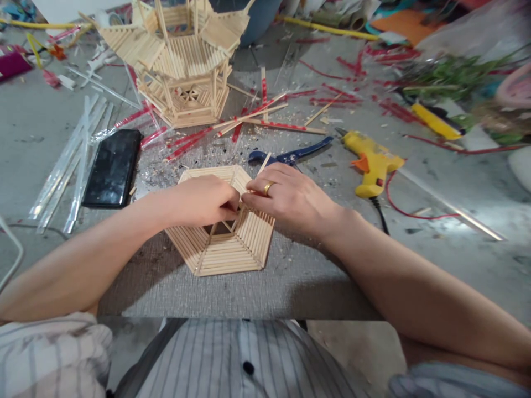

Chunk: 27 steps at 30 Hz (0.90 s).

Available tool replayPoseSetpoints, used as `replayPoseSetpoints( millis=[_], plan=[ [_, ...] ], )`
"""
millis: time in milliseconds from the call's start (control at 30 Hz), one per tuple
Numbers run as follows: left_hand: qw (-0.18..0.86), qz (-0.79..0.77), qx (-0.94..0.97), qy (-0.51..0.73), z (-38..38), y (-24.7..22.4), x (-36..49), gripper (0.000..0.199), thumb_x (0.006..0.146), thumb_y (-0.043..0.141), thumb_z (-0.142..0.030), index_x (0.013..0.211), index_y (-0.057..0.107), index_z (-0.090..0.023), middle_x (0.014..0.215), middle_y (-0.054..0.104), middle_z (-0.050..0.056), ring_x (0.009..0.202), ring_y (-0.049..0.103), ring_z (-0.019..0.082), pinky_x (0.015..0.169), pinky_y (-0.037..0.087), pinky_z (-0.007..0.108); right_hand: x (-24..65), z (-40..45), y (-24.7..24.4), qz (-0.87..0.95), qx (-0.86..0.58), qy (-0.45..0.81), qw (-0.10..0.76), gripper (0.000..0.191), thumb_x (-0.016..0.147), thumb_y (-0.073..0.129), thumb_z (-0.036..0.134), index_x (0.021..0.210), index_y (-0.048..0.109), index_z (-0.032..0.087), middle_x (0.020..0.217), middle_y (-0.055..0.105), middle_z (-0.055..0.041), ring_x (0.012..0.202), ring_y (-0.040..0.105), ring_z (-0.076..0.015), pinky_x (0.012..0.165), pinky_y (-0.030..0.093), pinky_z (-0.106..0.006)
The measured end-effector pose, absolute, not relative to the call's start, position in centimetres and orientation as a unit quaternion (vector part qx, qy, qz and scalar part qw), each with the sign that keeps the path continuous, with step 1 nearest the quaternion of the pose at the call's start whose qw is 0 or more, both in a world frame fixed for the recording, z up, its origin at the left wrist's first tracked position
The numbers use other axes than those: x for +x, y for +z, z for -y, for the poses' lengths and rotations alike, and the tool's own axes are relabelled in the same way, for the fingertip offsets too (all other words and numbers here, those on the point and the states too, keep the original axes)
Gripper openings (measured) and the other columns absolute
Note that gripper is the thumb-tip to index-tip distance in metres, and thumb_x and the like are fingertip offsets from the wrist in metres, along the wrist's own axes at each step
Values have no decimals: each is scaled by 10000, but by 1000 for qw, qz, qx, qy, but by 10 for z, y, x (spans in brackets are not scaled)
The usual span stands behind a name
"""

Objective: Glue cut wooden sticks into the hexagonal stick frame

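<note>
A six-sided stick panel (233, 254) lies on the bench (332, 293), in front of the person, with an opening at its middle crossed by thin sticks. The left hand (213, 196) rests over the panel's left part, fingers curled in toward the opening; whether its grip is clamped on anything cannot be told. The right hand (286, 193) bends over the panel's upper right, fingertips near those of the left; its grip looks drawn together, but what it holds is hidden. A loose stick end (264, 162) pokes out past its knuckles.

Just beyond the panel, partly behind the right hand, lies a blue hand tool (309, 150). To the panel's right is a yellow glue gun (369, 160); to its left, a black phone (112, 168) and clear strips (78, 152). Farther beyond the panel stands a stick model (186, 58), with red-marked sticks (286, 126) between them.
</note>
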State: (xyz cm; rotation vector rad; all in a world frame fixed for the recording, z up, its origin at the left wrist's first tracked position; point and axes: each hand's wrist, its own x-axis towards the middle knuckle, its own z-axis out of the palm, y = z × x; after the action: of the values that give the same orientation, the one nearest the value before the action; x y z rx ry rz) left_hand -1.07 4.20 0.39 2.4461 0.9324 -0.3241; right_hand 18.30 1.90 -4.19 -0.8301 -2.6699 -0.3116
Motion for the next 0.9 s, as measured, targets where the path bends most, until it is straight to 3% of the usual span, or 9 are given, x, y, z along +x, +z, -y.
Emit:
replayPoseSetpoints(
  millis=[167,567,900],
  plan=[
    [258,-329,900,-124,-42,2,-10,216,779,510,-237,806,724,-236,804,732,8,708,627,132,640,387,252,182,-19,-40,938,-297,-80,161,326,928,396,156,781,686,172,742,630,-43,742,499,-156,753,385,-320],
    [231,-346,903,-111,-38,1,-8,179,762,548,-328,751,698,-231,713,707,6,596,573,126,558,327,264,181,-17,-40,936,-305,-96,149,324,938,382,178,820,684,177,777,645,-47,751,524,-162,750,399,-325],
    [201,-363,902,-122,-33,2,-6,190,763,531,-341,742,674,-218,719,690,38,626,576,166,539,305,283,183,-18,-42,939,-293,-114,139,243,915,439,183,857,675,171,819,662,-51,784,542,-175,744,397,-325]
  ],
)
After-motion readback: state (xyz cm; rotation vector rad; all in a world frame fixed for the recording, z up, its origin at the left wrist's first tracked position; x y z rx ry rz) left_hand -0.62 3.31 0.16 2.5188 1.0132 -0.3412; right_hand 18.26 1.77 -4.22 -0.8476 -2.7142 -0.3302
